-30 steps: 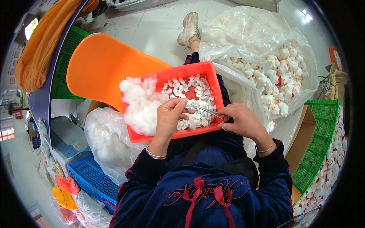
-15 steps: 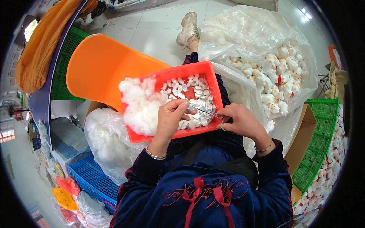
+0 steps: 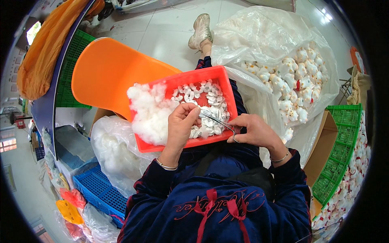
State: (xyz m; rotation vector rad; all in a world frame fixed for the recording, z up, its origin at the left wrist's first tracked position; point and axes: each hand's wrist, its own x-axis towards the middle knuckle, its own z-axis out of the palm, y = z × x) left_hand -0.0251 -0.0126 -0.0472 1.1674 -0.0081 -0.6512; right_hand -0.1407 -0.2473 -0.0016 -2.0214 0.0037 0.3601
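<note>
My left hand [image 3: 180, 124] is closed in a pinch over the red plastic tray [image 3: 225, 83], its fingertips on a small white fabric piece [image 3: 203, 114]. In my right hand [image 3: 257, 130] are slim, ring-handled metal forceps [image 3: 221, 122], fingers at the loops. Their tips point left and meet the white piece at my left fingertips; whether they are inside it I cannot tell. Fluffy white stuffing [image 3: 149, 115] heaps over the tray's left side. Several small white fabric pieces [image 3: 214, 97] lie in its right part, below and beyond my hands.
An orange chair [image 3: 117, 73] stands beyond the tray at left. To the right, a large clear plastic bag [image 3: 259, 36] holds many small white stuffed toys [image 3: 289, 77]. A bag of stuffing [image 3: 115, 146] and a blue crate [image 3: 101, 192] sit at left, a green crate [image 3: 340, 150] at right.
My right hand has turned slightly and the forceps now slant more steeply down toward it. My left hand keeps its pinch in nearly the same place.
</note>
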